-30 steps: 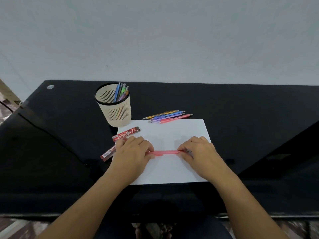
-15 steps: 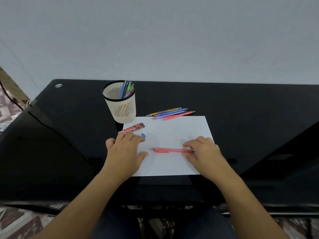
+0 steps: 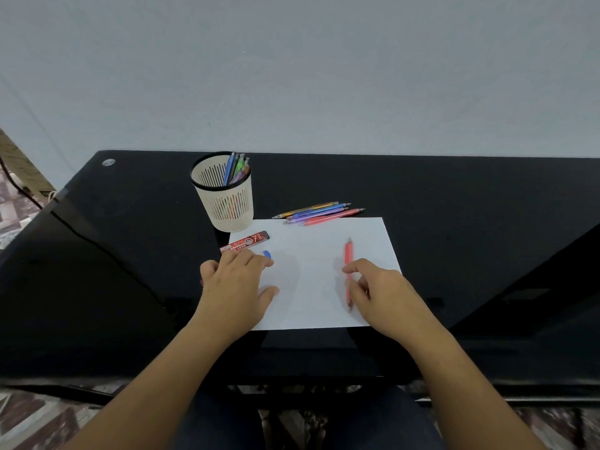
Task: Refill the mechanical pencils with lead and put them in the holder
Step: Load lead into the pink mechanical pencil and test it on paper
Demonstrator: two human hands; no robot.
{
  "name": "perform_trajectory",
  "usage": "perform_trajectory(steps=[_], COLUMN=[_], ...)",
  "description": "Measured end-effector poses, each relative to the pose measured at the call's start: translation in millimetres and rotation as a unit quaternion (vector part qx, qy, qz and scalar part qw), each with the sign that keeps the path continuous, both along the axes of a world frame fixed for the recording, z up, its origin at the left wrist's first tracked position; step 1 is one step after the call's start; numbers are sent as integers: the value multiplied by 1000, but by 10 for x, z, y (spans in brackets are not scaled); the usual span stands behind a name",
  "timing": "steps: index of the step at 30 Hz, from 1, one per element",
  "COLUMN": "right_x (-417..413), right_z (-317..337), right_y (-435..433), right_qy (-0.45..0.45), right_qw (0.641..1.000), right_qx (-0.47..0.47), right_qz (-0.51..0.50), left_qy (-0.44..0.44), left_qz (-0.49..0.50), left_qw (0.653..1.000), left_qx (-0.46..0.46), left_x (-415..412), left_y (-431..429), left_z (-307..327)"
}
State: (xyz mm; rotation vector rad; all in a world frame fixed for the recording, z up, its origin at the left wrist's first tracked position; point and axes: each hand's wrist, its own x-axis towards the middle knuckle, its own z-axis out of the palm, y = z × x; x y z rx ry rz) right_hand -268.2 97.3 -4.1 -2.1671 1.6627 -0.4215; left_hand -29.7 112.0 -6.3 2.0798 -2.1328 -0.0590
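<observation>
A red mechanical pencil [image 3: 348, 254] stands nearly upright over the white sheet of paper [image 3: 311, 274], pinched low on its barrel by my right hand [image 3: 378, 292]. My left hand [image 3: 238, 280] rests flat on the paper's left edge with its fingers spread, just below the red lead case [image 3: 245, 241]. A small blue cap [image 3: 267, 254] lies on the paper at my left fingertips. The cream slotted holder [image 3: 224, 196] stands behind the paper with several pencils in it. Several more pencils [image 3: 319, 213] lie in a bundle beyond the paper's far edge.
Everything sits on a black glossy desk [image 3: 454, 222] against a pale wall. A dark cable [image 3: 97, 241] runs across the desk's left side. The desk's front edge is close below my forearms.
My right hand has swung the red pencil from lying crosswise to pointing away from me. My left hand let go of the pencil earlier and now rests near the lead case.
</observation>
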Motion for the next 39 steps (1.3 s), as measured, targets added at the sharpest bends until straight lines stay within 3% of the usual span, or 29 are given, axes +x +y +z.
perform_trajectory(steps=[6, 9, 16, 24, 39], right_x=[13, 37, 207, -3, 166], right_z=[-27, -9, 20, -9, -9], right_y=[-162, -233, -209, -164, -70], right_qy=[142, 173, 115, 117, 104], right_qw=[989, 983, 992, 992, 994], right_qx=[-45, -62, -53, -14, -31], right_qz=[-15, -10, 27, -43, -9], left_qy=[-1, 3, 2, 3, 12], left_qz=[-2, 0, -2, -6, -61], left_qw=[1000, 1000, 1000, 1000, 998], left_qx=[2, 7, 17, 17, 29], left_x=[-17, -15, -13, -7, -172], left_y=[-20, -25, -33, -41, -66], left_z=[11, 20, 26, 5, 16])
